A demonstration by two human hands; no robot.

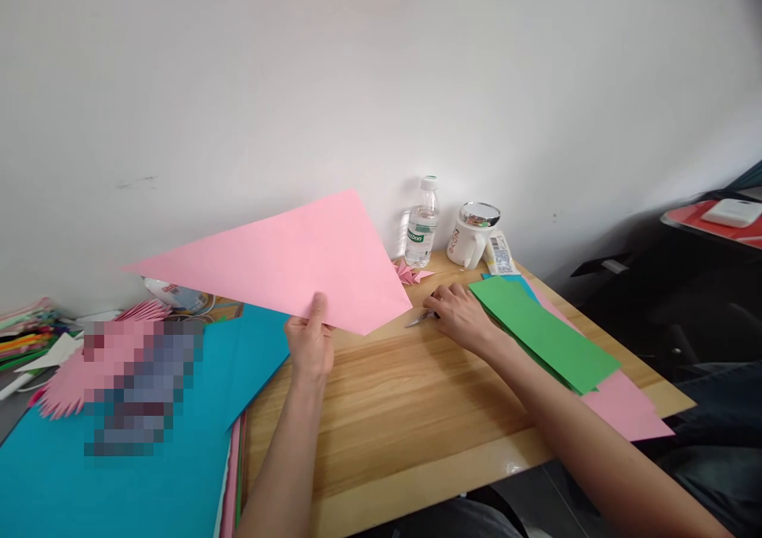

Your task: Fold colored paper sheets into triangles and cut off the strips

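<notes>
A large pink paper sheet [286,260], long and pointed toward the left, is held up above the table. My left hand [310,343] pinches its lower edge, thumb on the near face and the fingers mostly behind it. Over the table to the right, my right hand [458,312] is closed around the handle end of scissors [420,318], whose metal tips point left. The handles are mostly hidden under the fingers. Green paper strips [541,332] lie beside my right forearm on top of pink paper [631,407].
A water bottle [421,224], a white mug [472,236] and a folded pink piece [412,274] stand or lie near the wall. Blue paper [178,490] covers the left side, with a pink fringed piece [65,383] on it. A red surface [708,224] is at far right.
</notes>
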